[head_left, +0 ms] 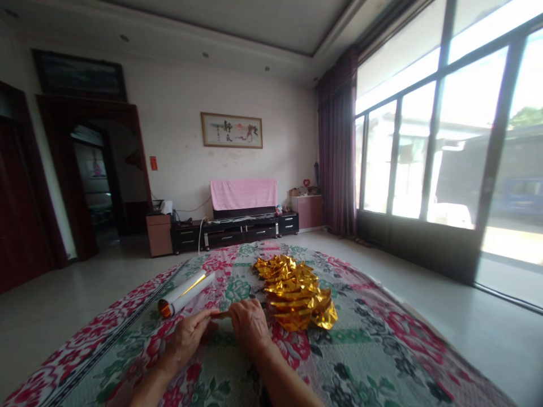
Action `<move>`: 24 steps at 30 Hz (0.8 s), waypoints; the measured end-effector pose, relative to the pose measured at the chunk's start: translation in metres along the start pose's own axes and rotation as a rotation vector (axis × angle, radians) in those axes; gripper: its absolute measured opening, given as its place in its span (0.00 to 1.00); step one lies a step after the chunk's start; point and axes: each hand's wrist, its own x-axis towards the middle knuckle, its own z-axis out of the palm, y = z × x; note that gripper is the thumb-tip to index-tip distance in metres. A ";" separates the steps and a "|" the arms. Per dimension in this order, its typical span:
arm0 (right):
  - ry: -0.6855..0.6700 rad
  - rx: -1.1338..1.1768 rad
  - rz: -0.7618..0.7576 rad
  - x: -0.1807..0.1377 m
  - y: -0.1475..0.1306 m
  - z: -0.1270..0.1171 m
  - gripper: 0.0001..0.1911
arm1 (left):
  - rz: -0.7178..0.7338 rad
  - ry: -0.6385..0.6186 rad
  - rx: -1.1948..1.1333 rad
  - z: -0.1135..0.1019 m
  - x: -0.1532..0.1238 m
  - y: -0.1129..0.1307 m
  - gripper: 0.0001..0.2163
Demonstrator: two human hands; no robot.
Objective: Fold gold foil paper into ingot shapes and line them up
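Observation:
Both my hands rest low on a floral cloth (356,350). My left hand (189,338) and my right hand (250,323) are closed, pinching between them a small gold foil piece (221,314) that mostly hides under the fingers. Just right of my right hand lies a pile of folded gold foil pieces (294,291), stretching away from me. To the left, a roll of white-backed gold foil paper (185,293) lies on the cloth, a hand's width beyond my left hand.
The cloth covers a wide low surface with tiled floor (63,299) around it. A dark TV cabinet (237,229) with a pink-draped screen stands at the far wall. Tall glass doors (445,158) and curtains fill the right side; a dark doorway (93,186) is at left.

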 end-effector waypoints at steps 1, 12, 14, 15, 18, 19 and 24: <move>-0.003 0.001 0.002 0.000 0.000 0.000 0.11 | 0.000 0.002 0.012 0.000 0.000 -0.002 0.17; -0.035 0.083 -0.009 -0.001 0.003 0.000 0.12 | -0.019 0.008 -0.031 0.002 0.003 -0.012 0.16; -0.020 0.122 0.005 -0.001 0.004 0.001 0.12 | -0.020 0.023 -0.044 0.002 0.002 -0.010 0.16; -0.006 0.149 0.024 -0.001 0.005 0.001 0.12 | -0.030 0.022 -0.062 0.002 0.002 -0.009 0.16; 0.058 0.273 0.120 0.001 0.008 0.005 0.09 | -0.104 -0.022 -0.154 0.000 0.001 -0.003 0.19; 0.076 0.328 0.151 0.002 0.009 0.006 0.08 | -0.111 -0.026 -0.172 0.000 0.000 -0.002 0.19; 0.152 0.612 0.281 0.006 0.014 0.007 0.07 | -0.090 0.043 -0.210 0.000 0.003 -0.007 0.20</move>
